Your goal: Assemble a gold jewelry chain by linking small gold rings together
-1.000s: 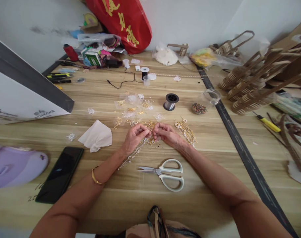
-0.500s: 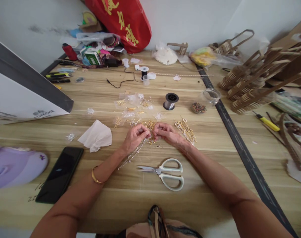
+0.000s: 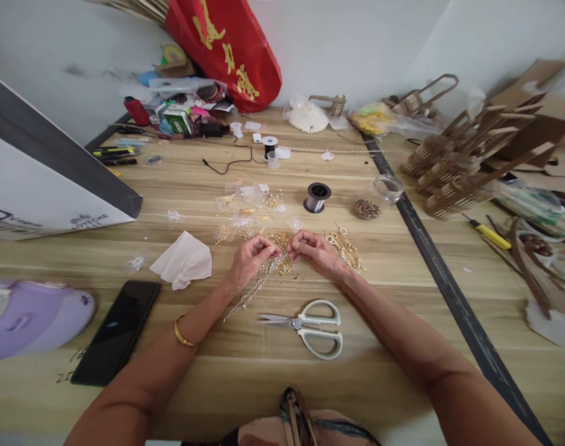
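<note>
My left hand (image 3: 249,258) and my right hand (image 3: 313,249) meet fingertip to fingertip over a small heap of gold beads (image 3: 281,243) on the wooden table (image 3: 366,371). Both hands are pinched closed. A beaded silver-and-gold strand (image 3: 245,296) trails from my left fingers down toward my wrist. What my right fingers pinch is too small to make out. A pile of gold chain pieces (image 3: 345,246) lies just right of my right hand. White-handled scissors (image 3: 310,325) lie shut below the hands.
Small bags of findings (image 3: 248,204), a thread spool (image 3: 316,197), a bead dish (image 3: 367,209) and a glass jar (image 3: 388,187) lie beyond the hands. A tissue (image 3: 183,261), black phone (image 3: 118,331) and purple case (image 3: 34,316) sit left. Wooden baskets (image 3: 454,167) crowd the right.
The camera tilted slightly, shifting the scene down and left. Both hands stay pinched together over the beads with only small finger movements.
</note>
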Demonstrator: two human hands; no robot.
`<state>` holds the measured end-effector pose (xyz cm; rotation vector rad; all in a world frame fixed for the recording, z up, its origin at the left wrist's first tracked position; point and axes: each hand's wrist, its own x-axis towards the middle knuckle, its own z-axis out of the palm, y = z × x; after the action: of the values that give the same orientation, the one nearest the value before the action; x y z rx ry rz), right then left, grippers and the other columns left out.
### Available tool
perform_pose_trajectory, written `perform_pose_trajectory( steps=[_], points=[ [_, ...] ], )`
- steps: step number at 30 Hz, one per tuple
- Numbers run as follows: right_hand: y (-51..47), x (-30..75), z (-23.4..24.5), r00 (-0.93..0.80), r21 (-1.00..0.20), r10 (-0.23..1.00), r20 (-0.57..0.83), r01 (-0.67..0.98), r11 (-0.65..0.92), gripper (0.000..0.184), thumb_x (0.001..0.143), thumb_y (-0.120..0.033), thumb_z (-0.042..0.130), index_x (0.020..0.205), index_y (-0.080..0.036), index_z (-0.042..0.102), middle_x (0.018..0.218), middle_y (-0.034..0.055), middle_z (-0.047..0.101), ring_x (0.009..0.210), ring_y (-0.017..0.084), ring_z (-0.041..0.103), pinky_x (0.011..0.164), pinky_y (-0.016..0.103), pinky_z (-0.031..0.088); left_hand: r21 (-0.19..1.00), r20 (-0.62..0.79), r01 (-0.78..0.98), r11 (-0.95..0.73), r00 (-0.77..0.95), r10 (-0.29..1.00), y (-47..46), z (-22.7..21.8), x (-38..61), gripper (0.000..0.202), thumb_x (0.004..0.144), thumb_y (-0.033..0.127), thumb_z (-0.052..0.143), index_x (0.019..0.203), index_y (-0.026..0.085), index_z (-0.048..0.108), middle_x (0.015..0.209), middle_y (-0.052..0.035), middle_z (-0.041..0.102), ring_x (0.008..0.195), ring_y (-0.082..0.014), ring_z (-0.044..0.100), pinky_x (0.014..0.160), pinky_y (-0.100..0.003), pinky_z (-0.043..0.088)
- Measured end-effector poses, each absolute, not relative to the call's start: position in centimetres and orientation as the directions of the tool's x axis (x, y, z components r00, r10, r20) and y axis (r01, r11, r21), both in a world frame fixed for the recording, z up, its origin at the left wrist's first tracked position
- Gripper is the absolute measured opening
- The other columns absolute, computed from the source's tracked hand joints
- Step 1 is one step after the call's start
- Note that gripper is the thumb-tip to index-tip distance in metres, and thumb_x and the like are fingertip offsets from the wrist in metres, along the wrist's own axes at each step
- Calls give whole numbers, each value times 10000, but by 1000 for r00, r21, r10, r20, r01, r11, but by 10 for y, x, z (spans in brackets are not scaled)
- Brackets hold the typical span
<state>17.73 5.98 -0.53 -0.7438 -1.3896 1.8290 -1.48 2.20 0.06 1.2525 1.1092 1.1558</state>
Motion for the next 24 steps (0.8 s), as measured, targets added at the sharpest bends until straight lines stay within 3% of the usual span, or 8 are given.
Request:
perform_pose_trajectory(
  steps=[5, 15, 24],
  points=[
    [61, 177, -2, -544, -974, 839, -1, -189, -124, 244, 778, -385, 659, 781, -155, 578, 988, 55, 617, 768, 111, 599, 619, 215, 499, 992, 43, -124, -34, 74, 996, 24, 0, -17, 159, 746, 299, 659, 756, 145, 619, 852, -44, 688, 702, -123, 607, 694, -271, 476],
    [54, 174, 15, -527, -998, 848, 58, -26, 53, 236, 807, -387, 616, 793, -157, 567, 733, 6, 561, 663, 102, 524, 571, 213, 466, 991, -10, -132, 18, 59, 998, 24, 1, -17, 189, 711, 312, 690, 747, 141, 616, 719, -27, 683, 614, -109, 585, 630, -255, 471],
    [41, 168, 28, -508, -933, 842, 182, 181, 311, 186, 865, -326, 539, 844, -146, 582, 732, 11, 565, 635, 102, 500, 564, 226, 413, 994, -79, -52, 96, 273, 959, 18, 12, -11, 199, 684, 313, 715, 772, 135, 703, 640, -18, 649, 595, -117, 563, 618, -265, 451]
  ],
)
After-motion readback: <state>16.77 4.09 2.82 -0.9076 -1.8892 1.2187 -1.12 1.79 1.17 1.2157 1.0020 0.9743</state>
